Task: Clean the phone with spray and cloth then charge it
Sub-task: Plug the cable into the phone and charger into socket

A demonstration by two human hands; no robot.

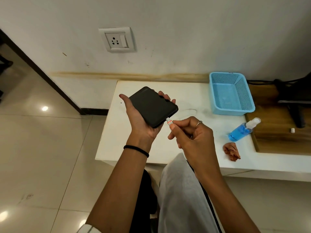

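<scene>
Plugging cable into phone, held over the white table

Black phone (152, 106) lies in my left hand (141, 118), palm up, fingers curled round its far edge, above the white table (193, 96); my right hand (190, 132) pinches the charger plug (169, 122) between thumb and forefinger, metal tip at the phone's bottom edge, can't tell if it's fully in. Blue spray bottle (243, 130) stands to the right on the table, crumpled brown cloth (231, 151) just in front of it, blue basket (231, 93) behind, wall socket (117, 39) above on the wall
</scene>
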